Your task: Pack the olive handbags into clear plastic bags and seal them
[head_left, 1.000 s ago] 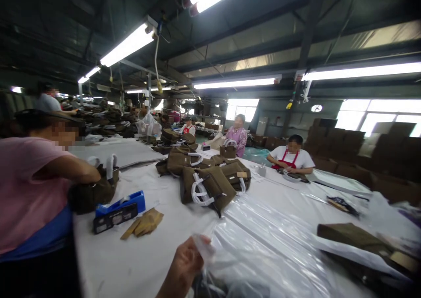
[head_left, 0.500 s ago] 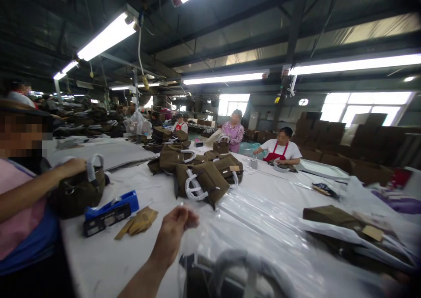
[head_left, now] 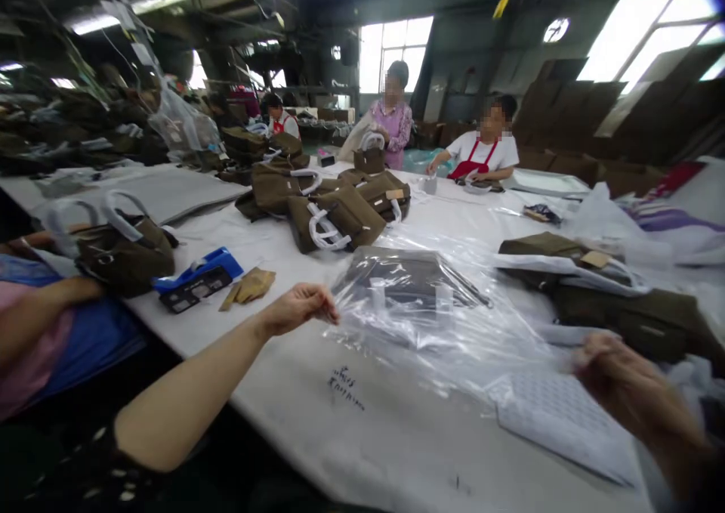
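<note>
In the middle of the table, a dark handbag (head_left: pixel 405 271) with pale wrapped handles lies inside a clear plastic bag (head_left: pixel 458 358). My left hand (head_left: pixel 303 307) is closed in a pinch on the plastic bag's near left edge. On the right, my right hand (head_left: pixel 620 381) is slightly blurred, its fingers closed at the plastic bag's right corner. Between the two hands the plastic is spread wide and wrinkled. A pale patterned sheet (head_left: pixel 560 422) lies partly beneath it, close to my right hand.
Olive handbags (head_left: pixel 334 214) are piled beyond the plastic, with more handbags (head_left: pixel 628 309) at the right. A blue tape dispenser (head_left: pixel 198 275) and brown paper pieces (head_left: pixel 249 290) lie left. A co-worker's arm (head_left: pixel 50 313) reaches beside another handbag (head_left: pixel 128 252); other people work across the table.
My view has tilted down. The handbag in plastic has moved away from me, from the bottom edge to mid-table. My right hand has come clearly into view on the right.
</note>
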Demonstrator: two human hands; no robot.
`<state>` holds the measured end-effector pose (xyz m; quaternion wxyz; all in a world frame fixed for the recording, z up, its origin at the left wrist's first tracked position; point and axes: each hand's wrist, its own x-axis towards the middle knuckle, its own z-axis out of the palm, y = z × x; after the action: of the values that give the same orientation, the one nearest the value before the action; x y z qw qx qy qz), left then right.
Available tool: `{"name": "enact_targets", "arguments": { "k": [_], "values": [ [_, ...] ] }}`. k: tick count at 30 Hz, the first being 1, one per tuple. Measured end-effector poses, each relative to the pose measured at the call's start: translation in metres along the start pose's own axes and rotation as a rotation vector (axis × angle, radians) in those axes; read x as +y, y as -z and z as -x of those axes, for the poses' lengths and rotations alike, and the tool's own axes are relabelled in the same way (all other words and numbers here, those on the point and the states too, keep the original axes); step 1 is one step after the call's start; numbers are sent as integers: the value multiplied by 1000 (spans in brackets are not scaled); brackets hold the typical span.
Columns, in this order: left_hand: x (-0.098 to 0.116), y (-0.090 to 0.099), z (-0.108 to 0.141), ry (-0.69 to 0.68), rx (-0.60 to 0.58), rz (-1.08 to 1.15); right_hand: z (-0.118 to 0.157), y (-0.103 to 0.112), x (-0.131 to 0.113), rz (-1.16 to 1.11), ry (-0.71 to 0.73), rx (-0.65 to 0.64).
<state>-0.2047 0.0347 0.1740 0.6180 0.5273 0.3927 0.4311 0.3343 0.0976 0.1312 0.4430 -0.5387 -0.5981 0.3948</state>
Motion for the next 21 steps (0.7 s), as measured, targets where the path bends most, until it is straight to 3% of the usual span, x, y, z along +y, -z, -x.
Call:
{"name": "enact_targets", "arguments": {
  "k": [2,4,7,9,11,12,14,17,19,21],
  "values": [
    [-53,-4,13,123,-32,-66,40,-31,36,-160,-205,-141],
    [-94,-10,26,225,-94,-118,69,-50,63,-132,-309,-325],
    [-123,-15,45,342,-195,-180,91,-52,70,140,-374,-677],
    [-125,-12,56,370,-262,-230,98,-53,48,408,-276,-707],
    [-120,-9,64,325,-341,-341,107,-70,14,605,-35,-572],
    [-117,-7,66,279,-379,-412,115,-87,-2,620,87,-522],
    [-111,-6,72,182,-427,-533,138,-133,-23,534,175,-644],
    [-105,-9,81,107,-432,-578,181,-203,-18,550,112,-893],
    [-101,-14,84,68,-377,-598,202,-231,1,564,20,-882],
    [-95,-23,79,-8,-275,-662,213,-244,19,521,-69,-796]
  ]
}}
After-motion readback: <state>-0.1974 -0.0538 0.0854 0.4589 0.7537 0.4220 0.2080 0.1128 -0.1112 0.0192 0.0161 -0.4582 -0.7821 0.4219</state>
